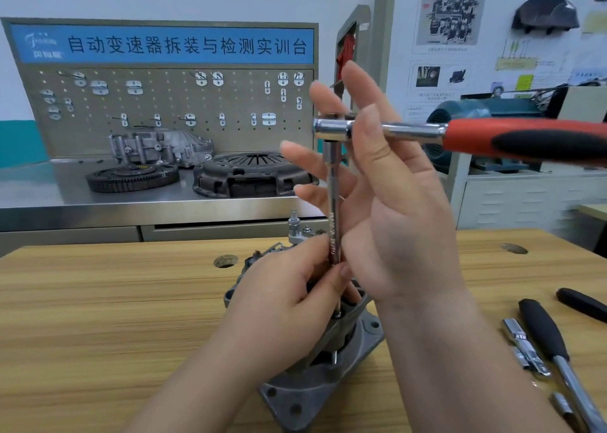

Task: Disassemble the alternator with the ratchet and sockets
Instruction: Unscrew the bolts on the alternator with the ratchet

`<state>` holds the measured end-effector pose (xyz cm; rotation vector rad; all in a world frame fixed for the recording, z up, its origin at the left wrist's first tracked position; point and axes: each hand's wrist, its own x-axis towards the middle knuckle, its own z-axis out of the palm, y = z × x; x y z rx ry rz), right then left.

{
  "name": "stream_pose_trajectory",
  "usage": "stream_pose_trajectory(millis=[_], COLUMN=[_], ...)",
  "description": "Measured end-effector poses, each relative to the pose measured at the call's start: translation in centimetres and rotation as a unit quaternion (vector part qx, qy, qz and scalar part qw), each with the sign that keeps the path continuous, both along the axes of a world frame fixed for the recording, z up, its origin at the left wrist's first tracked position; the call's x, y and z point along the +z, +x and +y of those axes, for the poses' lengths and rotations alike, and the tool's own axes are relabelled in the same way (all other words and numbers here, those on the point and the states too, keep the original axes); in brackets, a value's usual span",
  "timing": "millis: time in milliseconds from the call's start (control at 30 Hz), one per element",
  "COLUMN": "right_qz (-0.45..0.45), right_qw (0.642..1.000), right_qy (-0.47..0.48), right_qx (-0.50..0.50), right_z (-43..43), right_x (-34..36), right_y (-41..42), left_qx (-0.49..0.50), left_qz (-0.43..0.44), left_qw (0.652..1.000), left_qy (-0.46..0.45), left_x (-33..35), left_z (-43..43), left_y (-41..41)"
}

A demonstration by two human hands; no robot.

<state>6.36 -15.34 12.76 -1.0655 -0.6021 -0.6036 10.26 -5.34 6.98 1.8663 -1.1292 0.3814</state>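
Note:
The grey alternator (pixel 345 357) stands on the wooden bench (pixel 115 317), mostly hidden behind my hands. A ratchet (pixel 331 129) with a red and black handle (pixel 525 141) sits level on top of a long chrome extension bar (pixel 334 202) that runs straight down into the alternator. My left hand (pixel 289 304) pinches the lower end of the bar between thumb and fingers. My right hand (pixel 387 196) is spread with straight fingers beside the bar and ratchet head, the thumb lying over the ratchet's neck.
To the right on the bench lie a black-handled driver (pixel 545 330), another black handle (pixel 584 302) and loose chrome sockets (pixel 522 344). A steel bench behind carries a flywheel (pixel 131 178), a clutch cover (pixel 249 176) and a housing (pixel 157 148) under a pegboard (pixel 170 104).

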Motion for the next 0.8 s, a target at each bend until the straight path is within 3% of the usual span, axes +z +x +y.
stream_pose_trajectory(millis=[200,433,667,800], right_qz=[0.075,-0.005,0.071,0.077], right_qw=[0.994,0.998,0.996,0.996], right_qy=[0.016,-0.016,0.023,0.019], right_qx=[0.075,-0.053,0.056,0.039], right_z=[-0.46,-0.33,-0.59,-0.36], right_x=[0.28,0.21,0.28,0.18], right_y=[0.19,-0.08,0.18,0.31], left_qx=[-0.02,0.007,-0.024,0.007], left_qz=[-0.023,0.015,0.019,-0.012], left_qw=[0.999,1.0,1.0,1.0], left_qy=[0.009,0.008,0.005,0.013], left_x=[0.1,0.1,0.0,0.12], left_z=[0.1,0.16,0.01,0.04], left_y=[-0.02,-0.11,-0.07,-0.12])
